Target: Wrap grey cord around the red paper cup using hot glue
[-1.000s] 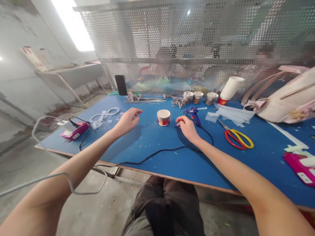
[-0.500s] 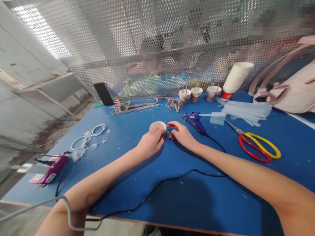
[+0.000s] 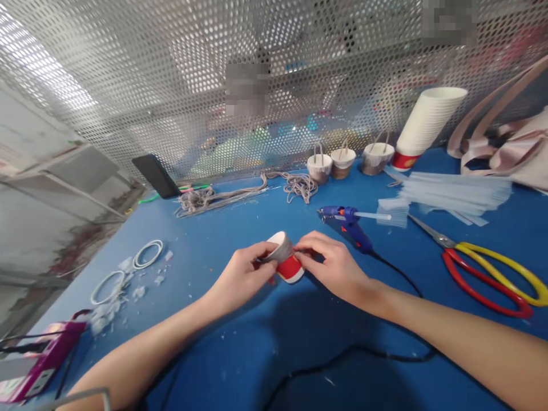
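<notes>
While cup (image 3: 287, 261) leans, it's btwn L/R fingers (image 3: 315, 244).

Beyond and left of the left hand (image 3: 242, 274), a dark phone (image 3: 156, 176) stands tilted before a perforated metal screen (image 3: 180, 123). A magenta power strip (image 3: 55, 354) lies left of that hand, nearer the viewer. Right of the right hand (image 3: 336, 265) lie scissors (image 3: 447, 242), with a pale bag (image 3: 526, 142) beyond.
</notes>
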The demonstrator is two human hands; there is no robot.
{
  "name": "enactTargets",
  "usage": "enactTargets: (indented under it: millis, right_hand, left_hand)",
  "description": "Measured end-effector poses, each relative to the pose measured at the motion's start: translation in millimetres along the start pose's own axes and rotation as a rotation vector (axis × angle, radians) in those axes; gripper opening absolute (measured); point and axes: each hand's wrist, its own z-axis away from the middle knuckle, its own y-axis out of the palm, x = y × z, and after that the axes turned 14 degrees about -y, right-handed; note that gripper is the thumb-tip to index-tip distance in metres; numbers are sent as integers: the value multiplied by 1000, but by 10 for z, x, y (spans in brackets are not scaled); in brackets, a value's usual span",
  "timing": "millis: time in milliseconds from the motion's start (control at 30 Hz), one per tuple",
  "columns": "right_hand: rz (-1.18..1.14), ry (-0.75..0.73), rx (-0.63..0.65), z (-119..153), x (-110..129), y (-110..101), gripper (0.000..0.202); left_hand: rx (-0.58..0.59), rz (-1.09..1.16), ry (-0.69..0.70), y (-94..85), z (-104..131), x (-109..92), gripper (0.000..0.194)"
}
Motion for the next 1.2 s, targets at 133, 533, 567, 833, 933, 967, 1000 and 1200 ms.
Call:
enactTargets:
  millis: [133, 533, 567, 833, 933, 967, 1000, 1200]
  right_hand:
    - [35, -27, 4, 32, 34, 23, 10]
    - [-51, 97, 32, 28, 182, 2, 7]
    - [-50, 66, 48, 28, 188, 0, 8]
    - [113, -275, 81, 83, 110, -4, 15]
    - [151, -226, 34, 99, 103, 8, 8]
    - [145, -185, 10, 98, 111, 9, 6]
    - [129, -141, -12, 92, 123, 8, 7]
    - [-119, 148, 33, 40, 159, -14, 14]
  left_hand:
    - [10, 9, -29, 25, 38, 38, 27]
    - [-140, -192, 135, 105, 53, 129, 17]
    - [-140, -183, 128, 105, 49, 136, 17]
    - [-54, -14, -4, 62, 38, 109, 17]
    - [-21, 17, -22, 55, 35, 114, 18]
    - [-18, 22, -26, 54, 32, 117, 18]
    - [-14, 28, -33, 53, 29, 120, 17]
    - [45, 76, -86, 44, 18, 118, 15]
